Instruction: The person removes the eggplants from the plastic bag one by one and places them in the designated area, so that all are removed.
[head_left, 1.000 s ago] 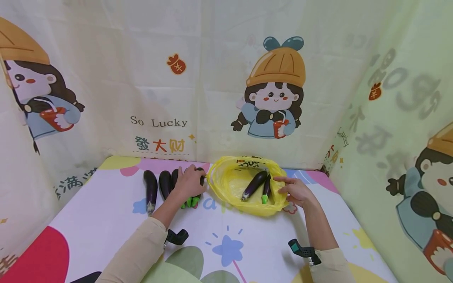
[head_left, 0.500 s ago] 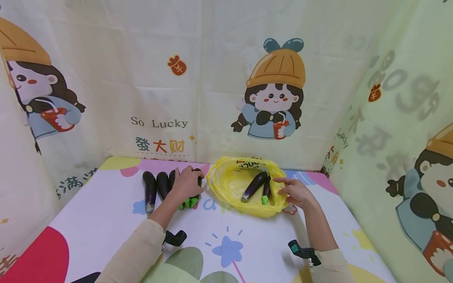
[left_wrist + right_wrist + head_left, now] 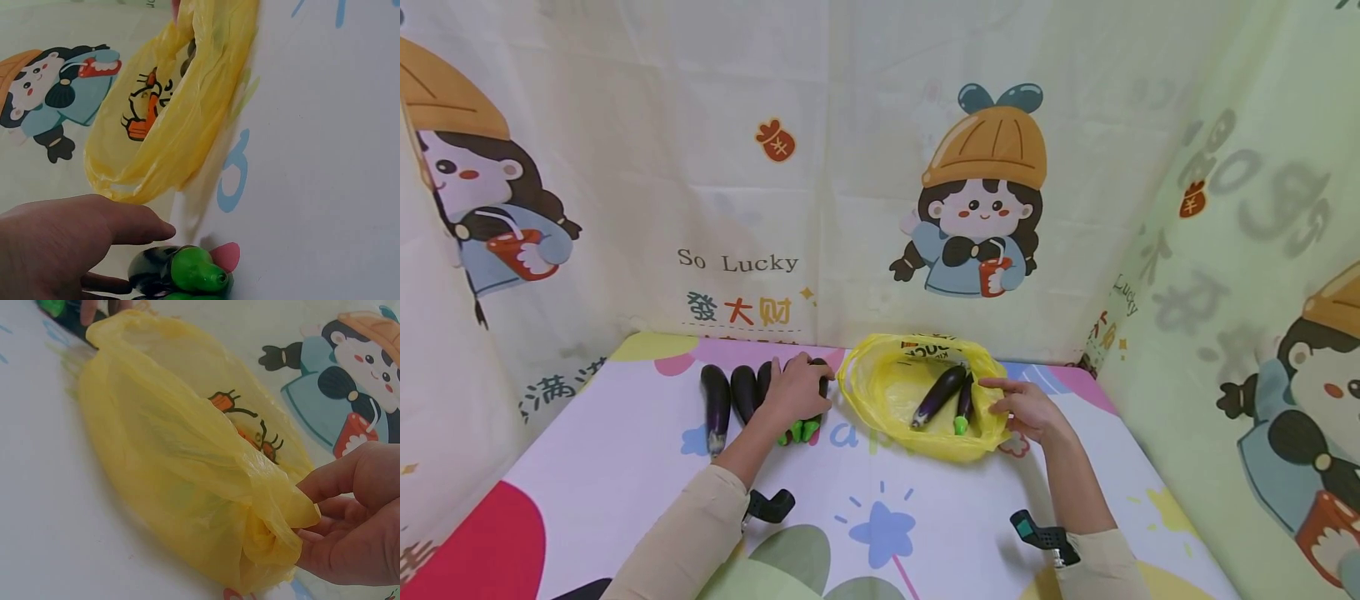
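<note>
In the head view my left hand is over the right end of a row of dark eggplants, its fingers bent down around one. The left wrist view shows that eggplant's green cap beside my thumb and fingers; the hand hides much of its body. A yellow plastic bag lies with its mouth spread open, and two eggplants rest inside. At the bag's right rim, my right hand pinches the crumpled plastic between thumb and fingers.
The leftmost eggplant lies a little apart from the others in the row. A printed cloth covers the table. Printed curtains stand behind and at both sides.
My left hand and the eggplants in the row have shifted slightly left. My right hand and the bag have stayed almost still.
</note>
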Demonstrator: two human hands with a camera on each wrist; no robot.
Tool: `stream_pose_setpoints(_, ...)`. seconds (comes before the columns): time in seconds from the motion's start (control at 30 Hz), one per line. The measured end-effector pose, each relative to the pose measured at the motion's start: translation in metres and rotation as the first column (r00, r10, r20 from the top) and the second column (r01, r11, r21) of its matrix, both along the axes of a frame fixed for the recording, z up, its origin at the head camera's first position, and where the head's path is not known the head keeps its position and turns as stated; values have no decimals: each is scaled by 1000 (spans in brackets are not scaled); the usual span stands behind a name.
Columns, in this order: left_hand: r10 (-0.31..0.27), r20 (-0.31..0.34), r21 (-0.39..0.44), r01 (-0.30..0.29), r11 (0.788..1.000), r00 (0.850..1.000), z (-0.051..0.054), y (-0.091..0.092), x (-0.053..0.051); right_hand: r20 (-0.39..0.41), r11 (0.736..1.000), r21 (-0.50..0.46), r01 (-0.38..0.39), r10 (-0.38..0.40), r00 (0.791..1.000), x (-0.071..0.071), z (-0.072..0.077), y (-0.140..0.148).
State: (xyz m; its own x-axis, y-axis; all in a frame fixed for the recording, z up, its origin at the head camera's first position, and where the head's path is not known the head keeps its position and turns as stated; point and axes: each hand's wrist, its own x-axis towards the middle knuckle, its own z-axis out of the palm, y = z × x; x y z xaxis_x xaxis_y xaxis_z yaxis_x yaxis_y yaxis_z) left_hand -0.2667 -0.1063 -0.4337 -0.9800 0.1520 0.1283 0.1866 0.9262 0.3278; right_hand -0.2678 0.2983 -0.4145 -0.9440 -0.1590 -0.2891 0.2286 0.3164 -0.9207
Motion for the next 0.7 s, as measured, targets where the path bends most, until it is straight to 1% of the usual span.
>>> stream_pose_setpoints(0.17, -1, 10, 12, 1, 1000, 1000, 0, 1, 0, -2, 1000, -5, -3, 3, 1000, 0, 0, 0)
stream_pose_setpoints(0.27, -1, 5, 13, 1, 1000, 1000, 2, 1, 1, -2, 1000, -4, -6, 6, 1000, 0, 0, 0)
stream_pose_setpoints(0.4, 3, -4, 7, -3, 1000, 1000, 6, 3, 3, -4, 1000, -3, -4, 4, 1000, 0, 0, 1)
stream_pose_setpoints(0.53, 21, 6, 18, -21, 1000, 1000, 12, 5, 6, 0, 1000, -5, -2, 2, 1000, 0, -1, 1)
stream_pose_setpoints(0.6, 34, -7, 40, -33, 999, 999, 16, 6, 7, 0, 1000, -6, -1, 1, 1000, 0, -1, 1)
stream_pose_setpoints(0.63, 42, -25, 57, -40, 998, 999, 19, 7, 8, -1, 1000, -7, -2, 2, 1000, 0, -1, 1)
stream_pose_setpoints(0.7, 60, -85, 94, -52, 994, 995, 23, 10, 9, -4, 1000, -6, -5, 5, 1000, 0, 0, 0)
